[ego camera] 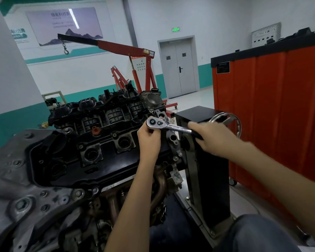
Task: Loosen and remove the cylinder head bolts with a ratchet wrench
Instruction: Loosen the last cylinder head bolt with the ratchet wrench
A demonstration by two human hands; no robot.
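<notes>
A chrome ratchet wrench point(168, 126) lies level above the right end of the black engine cover point(102, 157). My left hand point(149, 138) curls under the ratchet's round head and holds it from below; whatever sits beneath the head is hidden by my fingers. My right hand point(213, 138) grips the wrench's dark handle, off the engine's right edge. A small bolt head point(115, 134) shows on the cover between the spark plug wells.
The engine sits on a stand with a silver handwheel point(234, 124) close behind my right hand. A red tool cabinet point(273, 106) fills the right side. A red engine hoist point(135, 70) stands beyond the engine. My knee point(258, 233) is at the lower right.
</notes>
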